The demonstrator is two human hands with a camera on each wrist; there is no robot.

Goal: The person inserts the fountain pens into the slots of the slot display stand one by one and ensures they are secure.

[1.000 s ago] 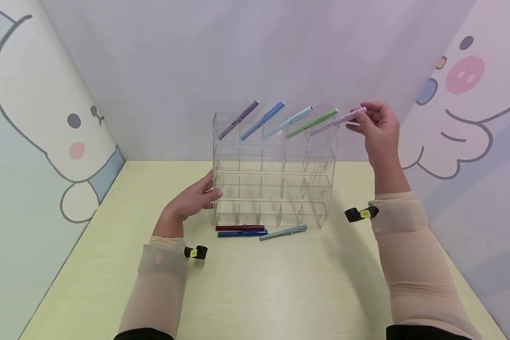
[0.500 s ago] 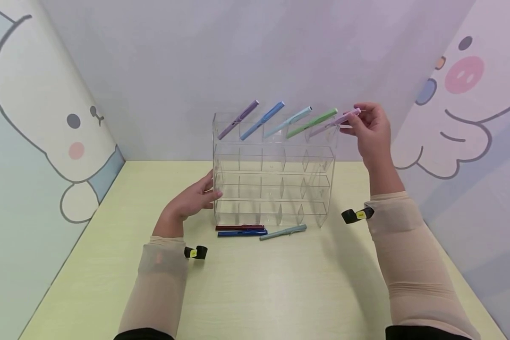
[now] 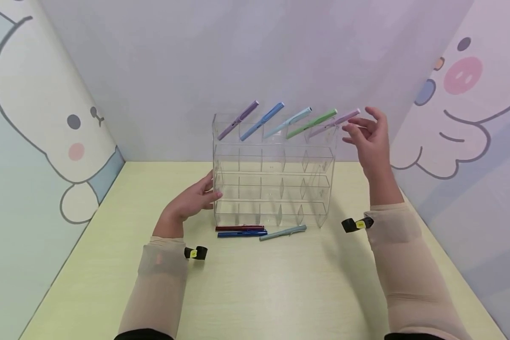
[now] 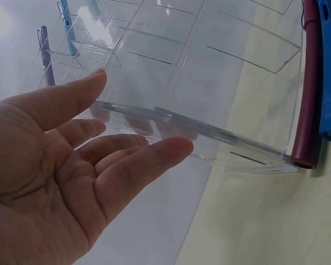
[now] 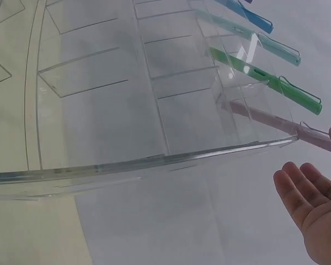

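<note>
Fingers point(image 3: 378, 114) spread, right hand point(image 3: 371, 146) hovers by slim lilac pen point(image 3: 344, 118)
Left hand point(image 3: 192, 197), fingers parted, touches clear plastic tiered rack point(image 3: 274, 174).

A clear four-tiered rack point(image 3: 272, 191) stands upright with the left hand point(image 3: 193, 198) at its left side; in its top row a purple pen point(image 3: 239, 120), a blue pen point(image 3: 262, 121), a pale blue pen point(image 3: 288, 122), a green pen point(image 3: 312, 123) and a lilac pen point(image 3: 335, 123) lean rightward. The last one's raised end is beside the right hand point(image 3: 371, 144), perhaps touching. A dark red pen point(image 3: 238, 228), a dark blue pen point(image 3: 240, 234) and a grey-green pen point(image 3: 283, 233) lie before the base.
</note>
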